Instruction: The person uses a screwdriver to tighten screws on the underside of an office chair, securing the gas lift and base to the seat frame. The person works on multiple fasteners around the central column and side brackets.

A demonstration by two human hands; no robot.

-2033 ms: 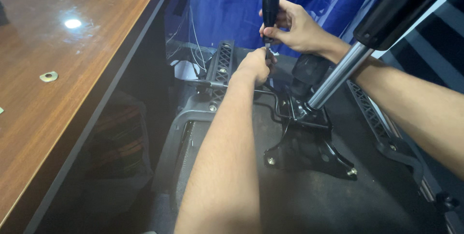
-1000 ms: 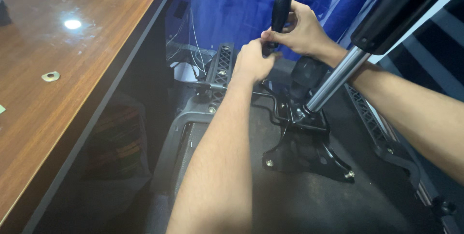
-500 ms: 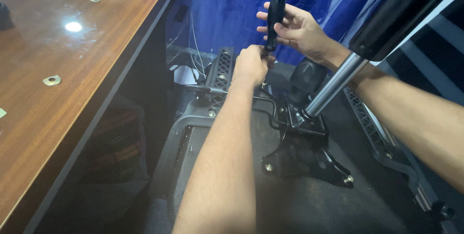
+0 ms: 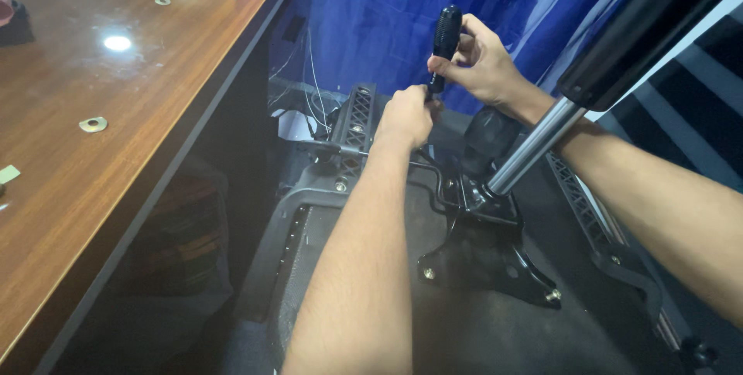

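Wooden tabletop (image 4: 116,135) fills the left side, glossy, with a small metal washer (image 4: 93,123) lying well in from its right edge. Blue sheet (image 4: 371,27) hangs behind the work.

Upturned office chair seat (image 4: 464,328) lies below the tabletop's right edge, underside up. Black metal base plate (image 4: 484,263) sits bolted near the seat's middle. Gas cylinder (image 4: 619,58), thick black upper part over a chrome rod, rises tilted from the plate toward the upper right. Perforated black armrest bracket (image 4: 354,116) stands at the seat's far edge; another runs along the right edge.

Right hand (image 4: 484,65) is above the seat's far edge, fingers curled round the black handle of a screwdriver (image 4: 444,38), held nearly upright. Left hand (image 4: 404,116) is just below it, closed in a fist around the tool's lower end; the tip is hidden inside the fist.
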